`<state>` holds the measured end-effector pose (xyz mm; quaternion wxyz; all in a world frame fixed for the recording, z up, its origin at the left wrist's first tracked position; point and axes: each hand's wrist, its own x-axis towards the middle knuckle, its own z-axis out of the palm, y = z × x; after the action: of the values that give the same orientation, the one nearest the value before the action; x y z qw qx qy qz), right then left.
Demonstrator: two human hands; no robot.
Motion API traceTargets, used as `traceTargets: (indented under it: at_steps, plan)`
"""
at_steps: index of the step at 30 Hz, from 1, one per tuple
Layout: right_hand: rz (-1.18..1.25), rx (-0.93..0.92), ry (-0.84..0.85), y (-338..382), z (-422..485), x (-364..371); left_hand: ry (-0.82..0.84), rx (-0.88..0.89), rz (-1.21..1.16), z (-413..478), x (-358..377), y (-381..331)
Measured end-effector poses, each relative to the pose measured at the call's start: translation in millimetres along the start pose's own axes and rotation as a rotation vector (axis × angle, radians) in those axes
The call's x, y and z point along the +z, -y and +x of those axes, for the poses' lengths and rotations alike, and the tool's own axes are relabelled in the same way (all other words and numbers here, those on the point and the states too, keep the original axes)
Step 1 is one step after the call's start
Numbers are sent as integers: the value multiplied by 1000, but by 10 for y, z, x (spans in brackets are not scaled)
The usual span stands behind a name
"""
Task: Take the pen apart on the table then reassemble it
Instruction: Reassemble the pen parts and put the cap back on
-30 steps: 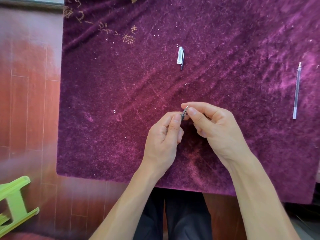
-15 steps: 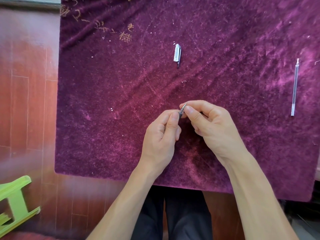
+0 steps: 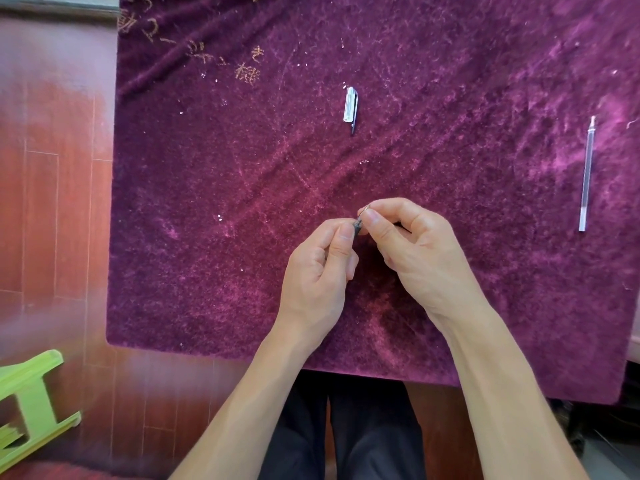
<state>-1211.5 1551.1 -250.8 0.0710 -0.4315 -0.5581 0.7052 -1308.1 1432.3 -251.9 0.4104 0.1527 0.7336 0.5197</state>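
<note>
- Your left hand pinches the dark pen barrel between thumb and forefinger; most of the barrel is hidden inside that fist.
- Your right hand pinches a thin metal piece at the barrel's top end, touching it; what the piece is cannot be told at this size.
- The pen cap, clear with a dark clip, lies well apart beyond your hands.
- The clear refill lies lengthwise near the right edge, well apart from your right hand.
- The purple velvet cloth spreads bare to the left of your hands and between them and the cap; its near edge runs just under your wrists.
- A green stool stands on the wooden floor at lower left.
</note>
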Motion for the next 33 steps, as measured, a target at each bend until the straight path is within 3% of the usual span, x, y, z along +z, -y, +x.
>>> traceTargets:
  at_steps: [9,26,33]
  plan:
    - [-11,2,25,-9,2,-40,-5,-4,26,-3,1,-2]
    - [1,-42,-228,64,18,123,-38,-10,-45,10,-6,-12]
    - [-182,-152,-362,407,452,141,-64,-26,-91,5,-2,-21]
